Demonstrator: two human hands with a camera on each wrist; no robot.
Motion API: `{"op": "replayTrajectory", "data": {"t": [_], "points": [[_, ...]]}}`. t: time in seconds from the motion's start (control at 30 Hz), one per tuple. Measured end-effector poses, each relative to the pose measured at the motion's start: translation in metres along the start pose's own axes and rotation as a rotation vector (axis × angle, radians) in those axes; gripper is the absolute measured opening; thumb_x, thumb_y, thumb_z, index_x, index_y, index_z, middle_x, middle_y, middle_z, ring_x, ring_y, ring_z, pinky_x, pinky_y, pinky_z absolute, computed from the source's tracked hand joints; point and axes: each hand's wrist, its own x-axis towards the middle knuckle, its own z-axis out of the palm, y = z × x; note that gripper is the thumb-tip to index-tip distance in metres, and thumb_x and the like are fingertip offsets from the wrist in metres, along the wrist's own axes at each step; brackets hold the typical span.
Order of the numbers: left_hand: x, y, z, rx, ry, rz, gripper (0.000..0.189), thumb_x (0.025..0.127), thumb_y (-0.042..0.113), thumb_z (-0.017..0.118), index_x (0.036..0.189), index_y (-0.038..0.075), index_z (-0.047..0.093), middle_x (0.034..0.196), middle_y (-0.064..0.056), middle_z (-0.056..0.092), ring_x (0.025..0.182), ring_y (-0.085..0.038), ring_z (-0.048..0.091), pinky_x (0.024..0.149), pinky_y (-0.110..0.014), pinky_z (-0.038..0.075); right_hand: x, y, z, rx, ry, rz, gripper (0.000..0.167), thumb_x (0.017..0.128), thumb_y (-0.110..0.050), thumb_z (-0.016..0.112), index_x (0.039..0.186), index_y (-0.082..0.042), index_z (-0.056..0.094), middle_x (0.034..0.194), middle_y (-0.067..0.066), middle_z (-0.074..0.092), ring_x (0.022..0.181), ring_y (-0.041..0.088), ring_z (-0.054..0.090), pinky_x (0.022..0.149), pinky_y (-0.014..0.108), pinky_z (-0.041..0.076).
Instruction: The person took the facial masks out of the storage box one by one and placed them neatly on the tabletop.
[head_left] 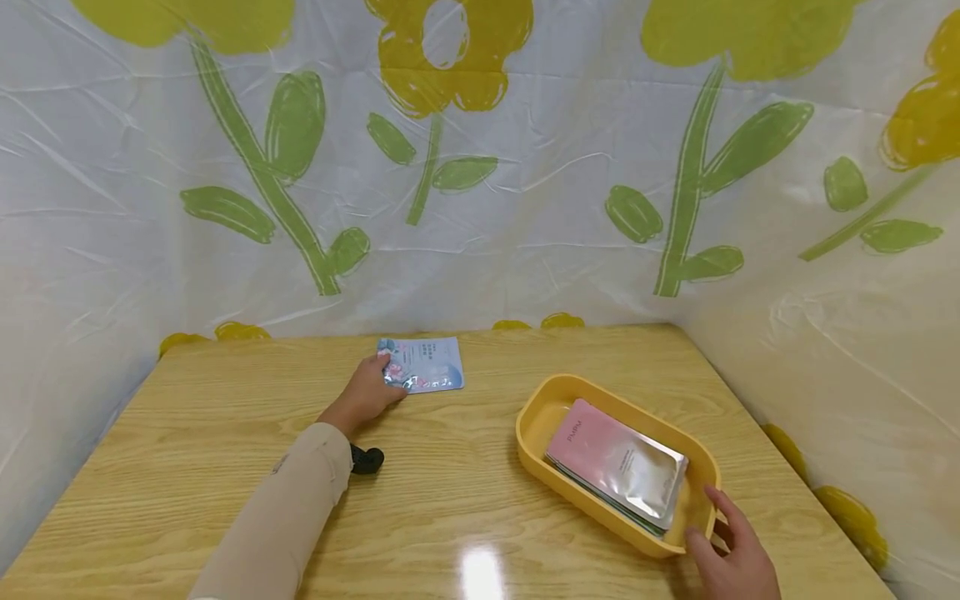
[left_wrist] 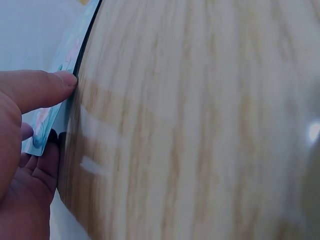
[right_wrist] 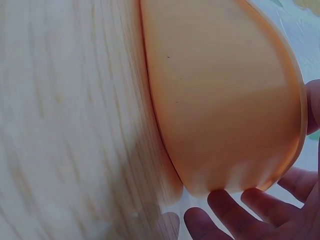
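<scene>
My left hand (head_left: 367, 393) is at the far part of the table and pinches the left end of a flat light-blue sachet (head_left: 435, 364) with a floral print. In the left wrist view the thumb (left_wrist: 65, 80) lies on the sachet's edge, with other fingers behind its corner. At the near right, my right hand (head_left: 738, 560) grips the end of a yellow oblong tray (head_left: 546, 417). Its fingertips (right_wrist: 220, 200) touch the outer wall, and one digit reaches over the rim. A pink-and-silver sachet (head_left: 609, 454) tops a small stack inside the tray.
The wood-grain table (head_left: 435, 492) ends at a white curtain (head_left: 525, 183) printed with flowers, which also hangs along both sides. A black curved piece (head_left: 367, 460) sits at the left wrist.
</scene>
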Motion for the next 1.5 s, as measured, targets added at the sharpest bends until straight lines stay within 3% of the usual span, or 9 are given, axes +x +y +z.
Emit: {"op": "replayTrajectory", "data": {"t": [0.13, 0.2, 0.27, 0.33, 0.37, 0.5, 0.67, 1.17, 1.5], "points": [[0.003, 0.002, 0.001, 0.015, 0.014, 0.01, 0.082, 0.089, 0.02, 0.072, 0.15, -0.014, 0.028, 0.153, -0.035, 0.027, 0.142, -0.047, 0.027, 0.116, -0.052, 0.023, 0.001, 0.003, 0.0, 0.001, 0.013, -0.02, 0.068, 0.097, -0.017, 0.058, 0.157, -0.003, 0.028, 0.157, 0.03, 0.026, 0.13, 0.042, 0.044, 0.064, 0.0, 0.034], [0.003, 0.004, 0.002, 0.025, 0.019, 0.013, 0.081, 0.09, 0.019, 0.071, 0.149, -0.015, 0.029, 0.153, -0.036, 0.027, 0.142, -0.048, 0.026, 0.116, -0.052, 0.022, 0.002, 0.005, 0.0, -0.005, 0.024, -0.026, 0.067, 0.096, -0.016, 0.059, 0.156, -0.003, 0.03, 0.156, 0.029, 0.028, 0.118, 0.019, 0.056, 0.065, 0.001, 0.035], [0.005, 0.005, 0.003, 0.038, 0.025, 0.016, 0.079, 0.09, 0.019, 0.07, 0.148, -0.016, 0.03, 0.152, -0.037, 0.027, 0.142, -0.048, 0.026, 0.116, -0.052, 0.023, 0.002, 0.007, 0.0, -0.013, 0.029, -0.03, 0.067, 0.096, -0.016, 0.06, 0.155, -0.004, 0.032, 0.156, 0.029, 0.03, 0.102, -0.004, 0.054, 0.066, 0.001, 0.036], [0.006, 0.006, 0.003, 0.06, 0.03, 0.015, 0.077, 0.09, 0.019, 0.069, 0.148, -0.017, 0.031, 0.151, -0.037, 0.028, 0.141, -0.049, 0.026, 0.116, -0.052, 0.023, 0.003, 0.008, 0.0, -0.022, 0.034, -0.031, 0.067, 0.095, -0.016, 0.061, 0.155, -0.004, 0.033, 0.155, 0.028, 0.031, 0.1, -0.005, 0.053, 0.066, 0.002, 0.037], [0.006, 0.006, 0.003, 0.066, 0.03, 0.01, 0.077, 0.091, 0.019, 0.069, 0.147, -0.017, 0.031, 0.151, -0.038, 0.028, 0.141, -0.048, 0.026, 0.116, -0.052, 0.023, 0.003, 0.008, 0.0, -0.025, 0.034, -0.032, 0.067, 0.095, -0.016, 0.061, 0.155, -0.004, 0.033, 0.155, 0.028, 0.031, 0.1, -0.005, 0.053, 0.067, 0.001, 0.037], [0.008, 0.008, 0.003, 0.093, 0.028, -0.009, 0.075, 0.093, 0.021, 0.067, 0.148, -0.016, 0.031, 0.151, -0.038, 0.027, 0.141, -0.048, 0.026, 0.116, -0.052, 0.023, 0.004, 0.007, 0.001, -0.034, 0.04, -0.023, 0.067, 0.095, -0.016, 0.061, 0.155, -0.003, 0.034, 0.155, 0.028, 0.032, 0.123, 0.033, 0.049, 0.066, 0.001, 0.037], [0.009, 0.008, 0.002, 0.112, 0.039, -0.003, 0.073, 0.095, 0.019, 0.064, 0.147, -0.018, 0.03, 0.15, -0.04, 0.028, 0.141, -0.049, 0.026, 0.116, -0.052, 0.023, 0.003, 0.005, 0.001, -0.005, 0.022, -0.008, 0.068, 0.095, -0.016, 0.059, 0.156, -0.003, 0.03, 0.156, 0.029, 0.028, 0.129, 0.042, 0.046, 0.065, 0.002, 0.036], [0.011, 0.01, 0.001, 0.13, 0.083, -0.027, 0.06, 0.1, 0.017, 0.058, 0.147, -0.014, 0.037, 0.148, -0.036, 0.034, 0.139, -0.049, 0.031, 0.115, -0.053, 0.025, 0.003, 0.002, 0.001, 0.017, 0.0, 0.012, 0.07, 0.096, -0.016, 0.058, 0.157, -0.003, 0.027, 0.156, 0.031, 0.026, 0.131, 0.045, 0.043, 0.065, 0.004, 0.037], [0.01, 0.009, 0.0, 0.089, 0.08, -0.045, 0.058, 0.097, 0.01, 0.061, 0.146, -0.012, 0.039, 0.148, -0.035, 0.034, 0.138, -0.048, 0.032, 0.114, -0.053, 0.026, 0.002, 0.002, 0.001, 0.01, 0.004, 0.006, 0.07, 0.096, -0.016, 0.058, 0.157, -0.003, 0.027, 0.155, 0.032, 0.027, 0.131, 0.045, 0.044, 0.064, 0.003, 0.036]]}}
